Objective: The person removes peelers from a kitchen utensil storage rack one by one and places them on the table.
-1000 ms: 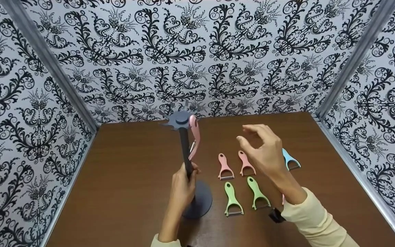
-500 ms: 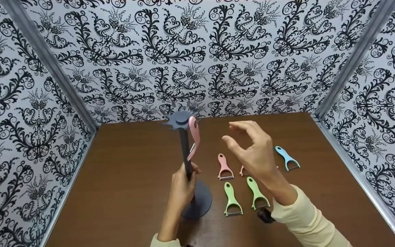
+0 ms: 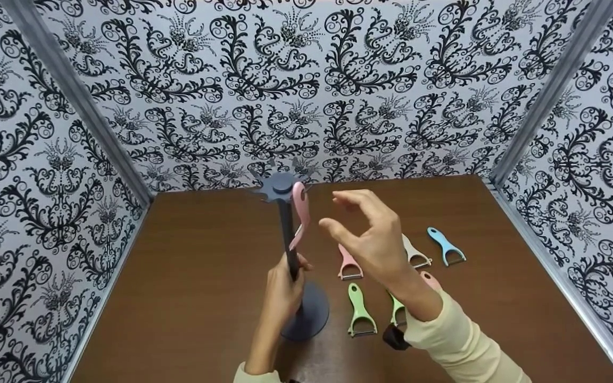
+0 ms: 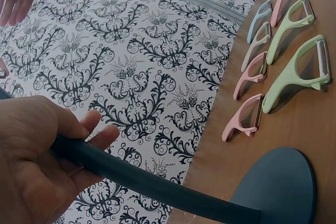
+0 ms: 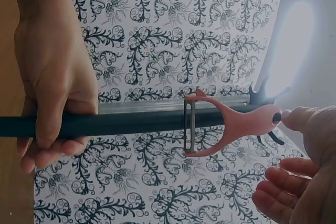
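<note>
My left hand (image 3: 284, 284) grips the dark pole (image 4: 142, 182) of a stand, whose toothed hook ring (image 3: 279, 186) sits at its top. From one hook, by the hole in its handle, hangs a pink peeler (image 5: 247, 124), blade end down along the pole. To its right in the head view, my right hand (image 3: 373, 231) is raised with thumb and fingers curved apart and nothing between them. In the right wrist view its thumb tip overlaps the peeler's handle end. The stand's round base (image 3: 306, 314) is on the table.
Several peelers lie right of the stand: a pink peeler (image 3: 350, 265), a green peeler (image 3: 358, 304), another green one partly behind the right sleeve, a cream peeler (image 3: 413, 250) and a blue peeler (image 3: 446, 246). Another pink peeler (image 3: 430, 280) is partly covered by the right arm. Patterned walls enclose the table.
My right hand has moved left toward the stand, uncovering the blue and cream peelers and covering a pink one. The hanging peeler has turned slightly. My left hand keeps its grip on the pole.
</note>
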`<state>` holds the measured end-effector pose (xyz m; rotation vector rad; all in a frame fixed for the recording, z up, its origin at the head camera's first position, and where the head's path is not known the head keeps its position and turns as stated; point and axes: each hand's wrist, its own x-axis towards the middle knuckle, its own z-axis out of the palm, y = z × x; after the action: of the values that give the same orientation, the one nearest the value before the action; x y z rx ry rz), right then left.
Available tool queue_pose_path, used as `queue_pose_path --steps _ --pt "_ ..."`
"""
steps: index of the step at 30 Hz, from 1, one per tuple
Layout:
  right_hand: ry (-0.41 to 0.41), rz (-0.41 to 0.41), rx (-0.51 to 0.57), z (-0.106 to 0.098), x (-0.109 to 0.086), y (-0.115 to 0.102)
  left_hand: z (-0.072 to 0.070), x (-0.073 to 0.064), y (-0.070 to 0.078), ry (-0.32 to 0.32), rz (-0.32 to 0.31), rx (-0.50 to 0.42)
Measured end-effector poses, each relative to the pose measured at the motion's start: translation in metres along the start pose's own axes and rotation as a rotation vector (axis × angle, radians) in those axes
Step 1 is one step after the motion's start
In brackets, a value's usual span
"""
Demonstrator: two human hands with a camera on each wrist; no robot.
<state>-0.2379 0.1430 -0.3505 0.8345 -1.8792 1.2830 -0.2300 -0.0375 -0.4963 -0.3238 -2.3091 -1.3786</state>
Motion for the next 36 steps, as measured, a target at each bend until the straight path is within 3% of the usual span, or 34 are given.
queue_pose_path --steps 12,22,36 --pt "-0.025 0.017 0.010 0.016 0.001 -0.008 -0.001 0.000 -0.001 -0.024 -0.008 0.012" --pt "-0.003 0.034 0.023 0.029 0.002 -0.010 -0.002 0.002 -0.004 -0.036 0.059 -0.040" --pt "0.005 0.066 0.034 0.045 -0.001 -0.009 -0.003 0.001 -0.005 -0.042 0.041 -0.044"
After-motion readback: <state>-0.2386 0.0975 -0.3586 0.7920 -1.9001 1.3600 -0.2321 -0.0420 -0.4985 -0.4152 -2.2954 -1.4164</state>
